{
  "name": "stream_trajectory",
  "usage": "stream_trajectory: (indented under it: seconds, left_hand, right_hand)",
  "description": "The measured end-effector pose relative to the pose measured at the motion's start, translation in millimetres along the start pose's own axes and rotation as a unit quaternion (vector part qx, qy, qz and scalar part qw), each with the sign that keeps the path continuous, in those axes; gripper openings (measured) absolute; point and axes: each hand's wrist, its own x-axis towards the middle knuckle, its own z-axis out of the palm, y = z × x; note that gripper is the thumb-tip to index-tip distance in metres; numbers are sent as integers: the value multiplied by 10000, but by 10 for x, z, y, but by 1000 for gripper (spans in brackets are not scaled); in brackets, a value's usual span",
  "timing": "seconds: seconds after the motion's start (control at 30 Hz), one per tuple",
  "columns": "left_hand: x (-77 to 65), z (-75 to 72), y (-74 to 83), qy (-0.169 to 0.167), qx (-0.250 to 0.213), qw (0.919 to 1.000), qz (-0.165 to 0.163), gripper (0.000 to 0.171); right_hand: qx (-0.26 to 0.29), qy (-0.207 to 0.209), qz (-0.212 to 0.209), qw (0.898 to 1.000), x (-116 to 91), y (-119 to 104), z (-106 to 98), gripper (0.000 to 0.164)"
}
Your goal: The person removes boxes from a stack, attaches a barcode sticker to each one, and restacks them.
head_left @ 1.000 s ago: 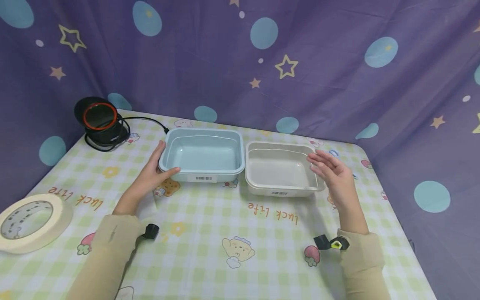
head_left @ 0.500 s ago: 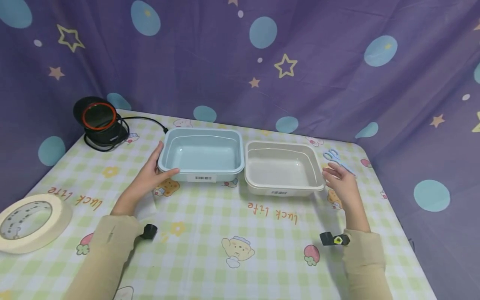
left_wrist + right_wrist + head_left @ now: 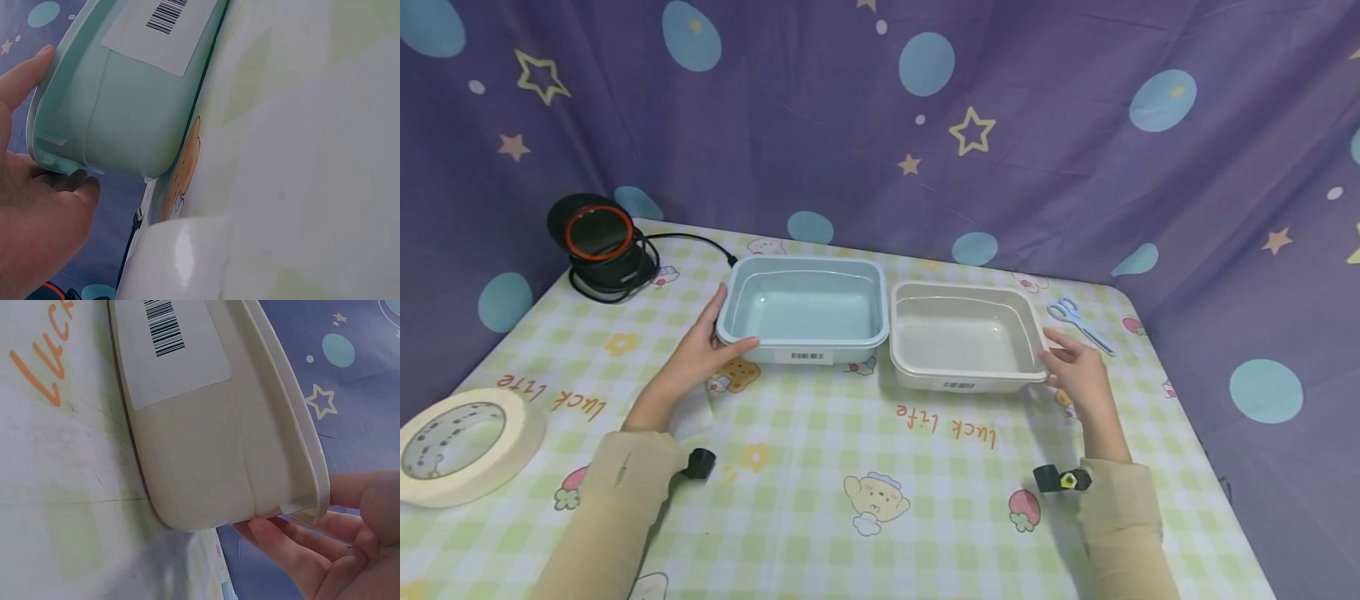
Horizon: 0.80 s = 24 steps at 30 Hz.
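A light blue plastic bin [image 3: 808, 312] stands upright near the back of the table. My left hand [image 3: 695, 343] grips its left end, thumb on the rim and fingers under the lip, as the left wrist view shows. Right beside it stands an off-white bin [image 3: 964, 333] of like shape. At its right end my right hand [image 3: 1081, 368] holds the rim between thumb and fingers, with fingertips against the outer wall in the right wrist view. Nothing lies in either bin. Each front wall bears a barcode label [image 3: 165, 31].
Blue scissors [image 3: 1078, 323] lie beyond my right hand. A black device with a red ring [image 3: 613, 265] and its cable stand at the back left. At the left edge lies a roll of masking tape [image 3: 526, 429]. A purple curtain [image 3: 820, 125] hangs behind the table.
My right hand has come down from above the off-white bin, moved out past its right end, and then taken hold of that rim. My left hand and both bins have stayed put.
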Motion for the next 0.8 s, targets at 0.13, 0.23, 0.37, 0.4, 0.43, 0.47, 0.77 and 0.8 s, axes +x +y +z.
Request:
stream_trajectory:
  seconds: [0.13, 0.23, 0.37, 0.4, 0.43, 0.47, 0.77, 0.8]
  left_hand:
    - [-12, 1, 12, -18, -82, 10000, 13, 102]
    - [-14, 2, 15, -20, -104, 9999, 21, 102]
    - [0, 1, 9, -18, -50, 10000, 3, 102]
    - [0, 1, 11, -18, -38, 10000, -3, 102]
    - [-2, 1, 15, -17, -32, 10000, -2, 102]
    - [-4, 2, 20, -15, -34, 10000, -3, 102]
    - [-28, 24, 42, 0, -179, 9998, 16, 102]
    - [-31, 29, 44, -14, -201, 9998, 7, 102]
  right_hand:
    - [-38, 117, 61, 9999, 8, 11, 18, 51]
    - [-72, 237, 46, 9997, 14, 20, 27, 50]
    - [-196, 393, 4, 9990, 16, 42, 7, 47]
    - [-227, 411, -24, 9989, 17, 50, -6, 47]
    - [-242, 413, -43, 9988, 19, 57, -19, 47]
    - [-258, 425, -58, 9987, 20, 63, -35, 46]
    - [-142, 650, -2, 9978, 43, 58, -173, 47]
    - [-71, 702, -9, 9975, 51, 48, -183, 47]
